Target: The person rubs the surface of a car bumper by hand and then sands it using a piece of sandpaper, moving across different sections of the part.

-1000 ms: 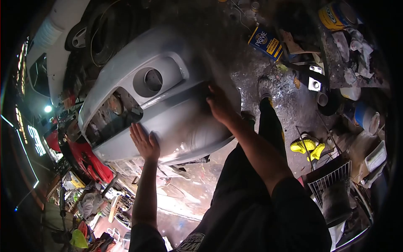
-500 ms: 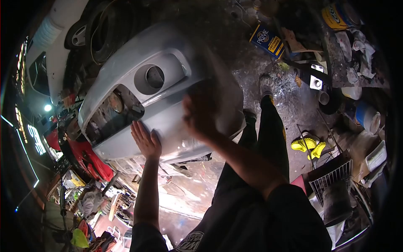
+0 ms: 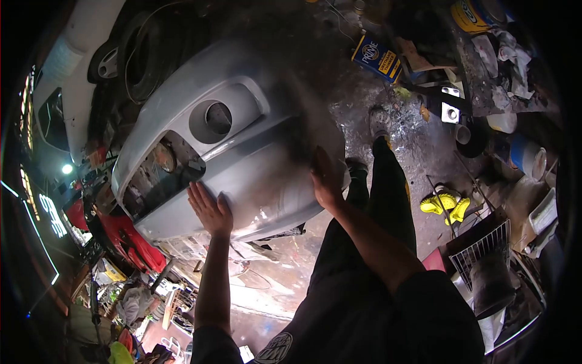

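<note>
A grey car bumper cover [image 3: 260, 176] lies in front of me, with a round lamp hole and a wider grille opening. My left hand [image 3: 210, 210] rests flat on its lower edge, beside the grille opening, fingers spread and nothing under them that I can see. Over the right end of the bumper, my right hand [image 3: 325, 179] is at the curved surface, seen from the thumb side. Shadow and blur hide its fingers, so whether it holds anything cannot be made out. Dark dusty smudges mark the grey surface near it.
A blue urethane thinner can [image 3: 377, 59] stands beyond the bumper. Yellow clogs [image 3: 445, 207] lie on the floor at right, near a wire rack [image 3: 482, 255] and tubs. Tyres [image 3: 142, 60] and a white car body [image 3: 76, 79] are at upper left; red panels [image 3: 130, 239] sit left.
My right hand has moved right and slightly down across the bumper, toward its end. The left hand stays on the lower edge. The view has shifted a little.
</note>
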A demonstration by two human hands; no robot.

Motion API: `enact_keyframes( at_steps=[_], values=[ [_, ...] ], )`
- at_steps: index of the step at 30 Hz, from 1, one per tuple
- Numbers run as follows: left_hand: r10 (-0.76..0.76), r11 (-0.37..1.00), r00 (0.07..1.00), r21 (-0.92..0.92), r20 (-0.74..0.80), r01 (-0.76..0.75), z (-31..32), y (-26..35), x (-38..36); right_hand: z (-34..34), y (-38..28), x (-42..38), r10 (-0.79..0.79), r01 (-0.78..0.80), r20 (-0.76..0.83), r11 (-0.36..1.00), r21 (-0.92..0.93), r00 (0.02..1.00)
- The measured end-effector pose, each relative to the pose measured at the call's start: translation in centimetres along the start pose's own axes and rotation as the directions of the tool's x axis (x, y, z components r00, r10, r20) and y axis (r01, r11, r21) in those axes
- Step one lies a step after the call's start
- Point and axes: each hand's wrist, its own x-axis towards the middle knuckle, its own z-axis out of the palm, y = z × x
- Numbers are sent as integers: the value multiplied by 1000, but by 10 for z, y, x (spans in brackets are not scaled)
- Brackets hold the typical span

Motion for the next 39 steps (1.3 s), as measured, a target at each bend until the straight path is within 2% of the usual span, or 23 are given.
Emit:
enact_keyframes(
  at_steps=[3, 6, 9, 12, 15, 18, 21, 24, 27, 30, 33, 36, 37, 39],
  values=[
    [-2, 1000, 1000, -28, -2, 2, 2, -1, 0, 6, 25, 35, 85, -63, 143, 987, -151, 986],
    [0, 1000, 1000, -13, 1, 0, 1, 0, 0, 15, 12, 99, 240, -248, 185, 968, 25, 953],
    [-2, 1000, 1000, 16, 20, 2, 0, -3, -2, 11, 25, 67, 153, -177, 170, 975, 136, 973],
    [0, 1000, 999, 2, 40, 0, -1, 2, 1, -5, 43, 49, 143, -186, 163, 939, 290, 976],
    [-2, 999, 999, 32, 47, 0, 1, 2, 3, -4, 42, 91, 79, -121, 208, 973, 198, 975],
    [5, 999, 997, 33, 72, -7, 1, 2, 4, 6, 43, 176, -155, 182, 255, 979, -87, 955],
    [26, 1000, 995, 13, 98, -28, -1, 7, 9, 4, 58, 195, -273, 306, 304, 950, -64, 913],
    [1, 1000, 992, 31, 129, -5, -1, 7, 8, -30, 80, 141, -269, 343, 416, 933, -112, 868],
    [-12, 1000, 990, 11, 139, 11, 1, 10, 11, -38, 98, 124, -268, 340, 441, 936, -90, 856],
    [-31, 999, 987, 31, 156, 27, 2, 8, 9, 6, 75, 194, -293, 371, 370, 915, -158, 882],
    [-37, 999, 985, 32, 167, 32, -2, 6, 5, 31, 64, 240, -338, 345, 234, 939, 11, 912],
    [-39, 999, 984, 31, 174, 34, -1, 6, 9, 14, 74, 191, -131, 128, 215, 991, 30, 968],
    [-39, 999, 983, 37, 179, 33, -2, 7, 11, 9, 89, 169, -10, -40, 176, 960, 277, 984],
    [-45, 998, 982, 49, 184, 37, -5, 9, 9, 1, 121, 124, 144, -189, 149, 913, 361, 978]
  ],
)
